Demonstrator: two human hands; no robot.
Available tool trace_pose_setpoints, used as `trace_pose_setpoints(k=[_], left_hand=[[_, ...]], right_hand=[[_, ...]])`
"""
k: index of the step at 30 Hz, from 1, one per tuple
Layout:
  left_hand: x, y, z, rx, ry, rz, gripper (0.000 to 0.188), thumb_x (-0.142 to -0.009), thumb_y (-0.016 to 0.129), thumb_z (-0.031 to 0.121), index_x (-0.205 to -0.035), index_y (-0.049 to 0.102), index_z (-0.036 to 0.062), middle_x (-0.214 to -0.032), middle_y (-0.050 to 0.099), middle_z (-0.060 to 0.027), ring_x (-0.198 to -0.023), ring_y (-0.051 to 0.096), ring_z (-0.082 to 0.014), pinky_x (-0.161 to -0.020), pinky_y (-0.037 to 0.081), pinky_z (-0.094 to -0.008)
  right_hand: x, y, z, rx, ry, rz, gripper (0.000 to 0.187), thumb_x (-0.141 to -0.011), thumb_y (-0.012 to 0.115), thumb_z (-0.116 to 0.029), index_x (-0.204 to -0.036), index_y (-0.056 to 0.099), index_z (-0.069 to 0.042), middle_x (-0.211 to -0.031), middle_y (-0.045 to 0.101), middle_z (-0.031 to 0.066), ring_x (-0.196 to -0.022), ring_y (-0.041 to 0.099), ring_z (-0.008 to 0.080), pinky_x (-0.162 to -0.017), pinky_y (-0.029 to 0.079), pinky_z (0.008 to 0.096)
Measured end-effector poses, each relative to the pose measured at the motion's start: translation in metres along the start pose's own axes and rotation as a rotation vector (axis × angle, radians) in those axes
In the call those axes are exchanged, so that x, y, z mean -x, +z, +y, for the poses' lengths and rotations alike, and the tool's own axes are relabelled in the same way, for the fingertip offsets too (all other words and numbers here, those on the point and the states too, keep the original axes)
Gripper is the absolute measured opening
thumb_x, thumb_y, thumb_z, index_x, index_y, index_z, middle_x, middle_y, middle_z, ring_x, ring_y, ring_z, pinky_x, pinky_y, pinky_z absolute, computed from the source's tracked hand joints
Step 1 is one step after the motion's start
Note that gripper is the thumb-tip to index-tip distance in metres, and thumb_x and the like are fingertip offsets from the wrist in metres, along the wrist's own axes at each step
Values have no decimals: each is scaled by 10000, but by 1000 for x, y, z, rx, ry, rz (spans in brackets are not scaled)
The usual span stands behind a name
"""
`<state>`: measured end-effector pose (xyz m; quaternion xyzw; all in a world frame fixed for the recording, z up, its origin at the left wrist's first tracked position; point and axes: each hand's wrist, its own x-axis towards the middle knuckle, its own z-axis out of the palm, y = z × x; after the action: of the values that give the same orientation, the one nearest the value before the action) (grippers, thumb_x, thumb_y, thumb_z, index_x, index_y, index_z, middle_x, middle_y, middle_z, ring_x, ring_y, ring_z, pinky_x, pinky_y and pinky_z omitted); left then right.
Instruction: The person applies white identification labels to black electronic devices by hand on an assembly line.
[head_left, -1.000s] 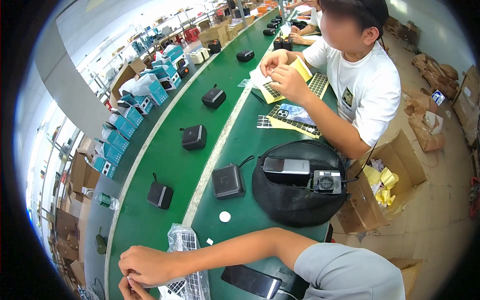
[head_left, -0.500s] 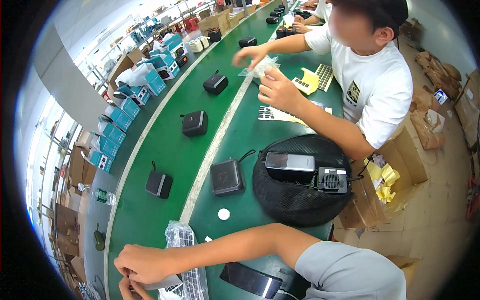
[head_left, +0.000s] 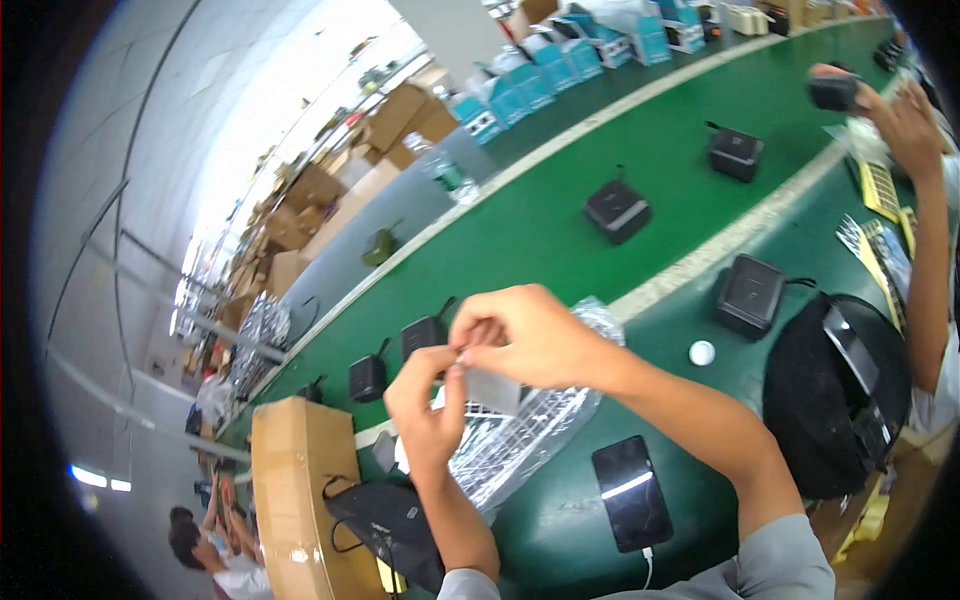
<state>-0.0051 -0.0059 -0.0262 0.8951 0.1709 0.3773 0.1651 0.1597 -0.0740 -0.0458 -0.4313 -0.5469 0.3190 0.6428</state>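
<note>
My left hand and my right hand meet above the bench, thumbs and fingertips pinched together. Between them is a corner of a small, thin grey sheet, which hangs below the right fingers. Under it lies a clear plastic bag of sheets with a white and dark grid. A black phone with a white cable rests on the green bench near my right forearm. Just beyond my hands stands a small black box-shaped device with a strap, and another like it is left of it.
More black devices stand along the green belt. At right are a white disc, a black mesh bag and a co-worker's hand. A cardboard box and black bag stand left. A bottle lies beyond the belt.
The view has swung left, bringing the cardboard box and black bag into sight. My hands remain together at the grey sheet. The co-worker now holds up a black device.
</note>
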Motion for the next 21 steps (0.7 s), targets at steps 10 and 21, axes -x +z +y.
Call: trace_pose_setpoints(k=[10, 21], left_hand=[[2, -1, -6, 123, -197, 19, 57, -807, 608, 11, -853, 611, -21, -696, 594, -81, -590, 525, -144, -579, 425, -267], [5, -11, -11, 411, -284, 81, 47, -876, 572, -3, -891, 607, -30, -755, 568, 3, -671, 444, -40, -581, 336, -195]], right_hand=[[-8, -1, 11, -153, 127, -48, 115, -840, 611, 16, -951, 634, 35, -861, 654, 70, -755, 632, 111, -709, 515, 255], [-8, 7, 2, 139, -127, 57, 112, -803, 690, -25, -807, 588, 22, -737, 646, 84, -669, 667, 157, -618, 522, 280]])
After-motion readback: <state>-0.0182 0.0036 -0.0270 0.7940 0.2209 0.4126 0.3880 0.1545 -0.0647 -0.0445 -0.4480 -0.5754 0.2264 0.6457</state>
